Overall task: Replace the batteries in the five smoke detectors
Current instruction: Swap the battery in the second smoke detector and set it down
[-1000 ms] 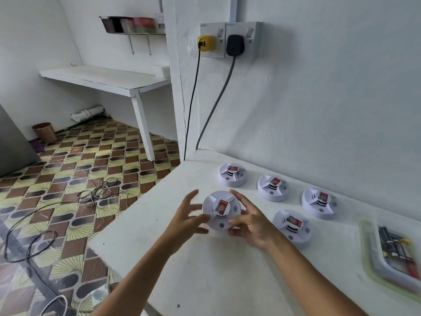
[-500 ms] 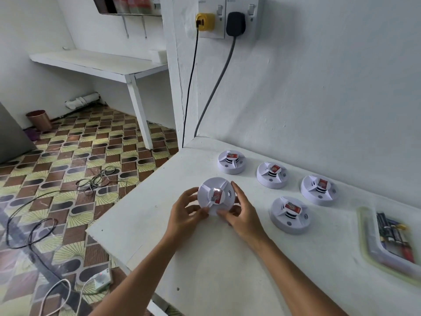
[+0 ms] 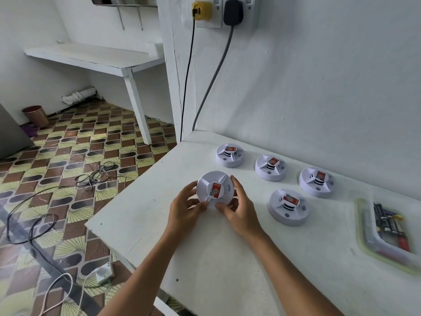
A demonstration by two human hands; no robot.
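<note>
A round white smoke detector [image 3: 215,189] with a red label is tilted up toward me above the white table [image 3: 227,258]. My left hand [image 3: 185,209] grips its left and lower edge. My right hand [image 3: 240,209] grips its right and lower edge. Several more white detectors rest on the table: one at the back [image 3: 230,155], one to its right [image 3: 270,168], one further right [image 3: 316,181], and one nearer me [image 3: 288,207]. A clear tray [image 3: 364,224] at the right edge contains batteries [image 3: 387,222].
The white wall rises just behind the detectors. Two plugs [image 3: 232,9] with hanging cables sit in a socket above the table's back left corner. The table's left edge drops to a patterned floor strewn with cables [image 3: 95,175]. A white shelf [image 3: 91,58] stands at the far left.
Both hands closed on the front-left detector, lifted it off the table and tilted it toward me. The camera has tipped downward.
</note>
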